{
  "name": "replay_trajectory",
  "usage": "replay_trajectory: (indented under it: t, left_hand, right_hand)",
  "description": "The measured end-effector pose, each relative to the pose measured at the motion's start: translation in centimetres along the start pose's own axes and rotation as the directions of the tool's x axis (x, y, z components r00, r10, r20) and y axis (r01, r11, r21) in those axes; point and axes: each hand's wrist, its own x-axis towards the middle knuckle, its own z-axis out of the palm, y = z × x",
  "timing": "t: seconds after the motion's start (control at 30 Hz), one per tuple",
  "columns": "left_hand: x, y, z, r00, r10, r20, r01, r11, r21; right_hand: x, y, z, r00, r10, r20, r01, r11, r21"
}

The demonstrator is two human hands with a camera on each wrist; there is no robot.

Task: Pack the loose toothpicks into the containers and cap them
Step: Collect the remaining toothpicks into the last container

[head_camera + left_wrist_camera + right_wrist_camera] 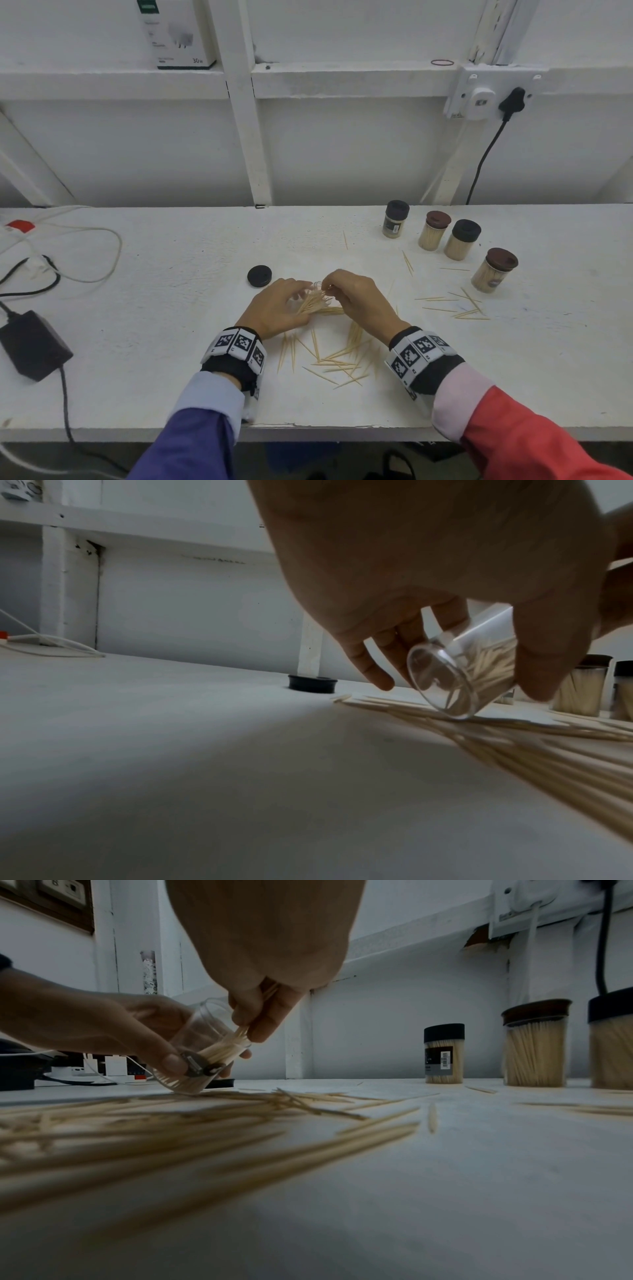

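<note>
From the head view, we are working at the middle of the table (137, 342). Our left hand (277, 308) is grasping a clear jar (310, 291), tilted with its mouth toward the right, while our right hand (356, 294) is pinching a bundle of toothpicks (317, 301) at that mouth. More loose toothpicks (342, 356) are lying just near of the hands and others to the right. A black cap (259, 275) is sitting just left of the hands, and four capped jars (445, 236) are standing far right.

From the left wrist, our fingers are curling round the jar (455, 674), its base edge touching the table.

From the right wrist, our thumb and fingers (270, 1015) are gripping toothpicks going into the jar (198, 1053).
</note>
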Motion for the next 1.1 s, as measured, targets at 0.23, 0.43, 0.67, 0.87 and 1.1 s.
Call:
replay_trajectory:
  t: [0.23, 0.43, 0.67, 0.87, 1.1]
  left_hand:
    - [0.02, 0.34, 0.05, 0.999, 0.020, 0.027, -0.020, 1.000, 0.005]
    - [0.21, 0.78, 0.45, 1.000, 0.015, 0.026, -0.015, 1.000, 0.004]
    - [0.12, 0.79, 0.20, 1.000, 0.007, 0.014, -0.007, 1.000, -0.005]
    - [0.11, 0.61, 0.23, 0.999, 0.033, 0.005, -0.033, 0.999, -0.001]
    - [0.08, 0.37, 0.04, 0.993, 0.051, -0.104, -0.048, 0.998, 0.027]
  right_hand:
    - [-0.06, -0.23, -0.24, 0.999, -0.001, -0.039, -0.002, 0.997, -0.074]
    - [-0.04, 0.19, 0.23, 1.000, 0.023, 0.009, -0.023, 1.000, -0.004]
    - [-0.08, -0.18, 0.04, 0.995, 0.092, 0.029, -0.094, 0.993, 0.075]
    - [-0.08, 0.02, -0.15, 0.994, 0.098, -0.051, -0.097, 0.995, 0.021]
    - [-0.20, -0.46, -0.26, 0.981, 0.181, 0.075, -0.188, 0.977, 0.103]
